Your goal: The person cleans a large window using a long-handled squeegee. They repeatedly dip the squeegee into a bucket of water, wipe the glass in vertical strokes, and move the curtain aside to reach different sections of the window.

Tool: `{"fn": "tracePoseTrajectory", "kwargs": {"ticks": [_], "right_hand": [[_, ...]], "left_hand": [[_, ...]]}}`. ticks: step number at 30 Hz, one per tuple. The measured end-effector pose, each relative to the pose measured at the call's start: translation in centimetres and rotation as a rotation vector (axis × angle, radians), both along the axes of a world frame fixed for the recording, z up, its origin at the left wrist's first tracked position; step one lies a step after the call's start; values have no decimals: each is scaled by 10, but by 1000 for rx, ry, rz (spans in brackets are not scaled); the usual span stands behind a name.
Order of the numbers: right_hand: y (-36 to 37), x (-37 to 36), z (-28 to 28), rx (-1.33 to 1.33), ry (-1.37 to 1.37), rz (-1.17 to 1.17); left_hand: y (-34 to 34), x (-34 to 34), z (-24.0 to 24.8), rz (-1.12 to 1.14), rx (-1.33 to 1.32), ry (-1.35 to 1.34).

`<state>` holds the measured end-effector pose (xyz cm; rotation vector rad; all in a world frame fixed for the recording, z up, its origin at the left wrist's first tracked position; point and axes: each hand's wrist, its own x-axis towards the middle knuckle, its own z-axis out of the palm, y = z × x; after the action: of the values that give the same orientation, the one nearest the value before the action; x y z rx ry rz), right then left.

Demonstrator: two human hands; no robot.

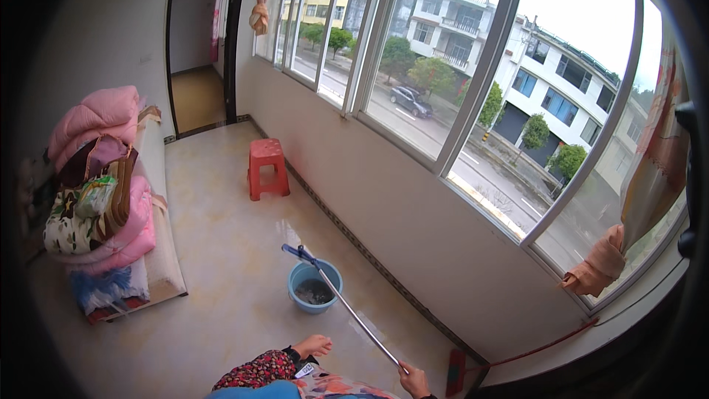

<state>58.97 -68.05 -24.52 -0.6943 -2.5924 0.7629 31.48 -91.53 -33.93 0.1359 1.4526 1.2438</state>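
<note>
My right hand point(415, 381), at the lower edge, is wrapped round the end of the silver pole of a window squeegee point(360, 320). The pole slants up and left, and its blue head point(300, 253) is over the far rim of a light blue bucket point(316, 309). Dark water lies in the bucket, which stands on the floor in front of me. My left hand point(313, 346) hovers near the bucket's close side, its fingers loosely bent and nothing seen in them. A flowered sleeve point(260, 371) covers that forearm.
A red plastic stool point(267, 170) stands by the window wall. On the left, a pale sofa point(167, 266) bears piled pink quilts point(96, 122). Tall windows point(458, 66) and a knotted curtain point(602, 258) line the right. A red broom point(456, 373) lies low right.
</note>
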Motion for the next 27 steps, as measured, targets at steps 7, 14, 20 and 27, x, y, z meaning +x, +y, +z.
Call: {"fn": "tracePoseTrajectory", "kwargs": {"ticks": [7, 14, 20, 27], "right_hand": [[-9, -7, 28, -124, -220, -64], [-20, 2, 25, -177, -271, -75], [-26, -4, -27, -354, -349, -77], [-21, 23, -76, -684, -396, -109]], "left_hand": [[-11, 3, 16, 53, -1, 8], [-23, -4, 27, -12, -45, 64], [-27, -7, 43, -15, -49, 26], [-25, -5, 48, -75, -53, 25]]}}
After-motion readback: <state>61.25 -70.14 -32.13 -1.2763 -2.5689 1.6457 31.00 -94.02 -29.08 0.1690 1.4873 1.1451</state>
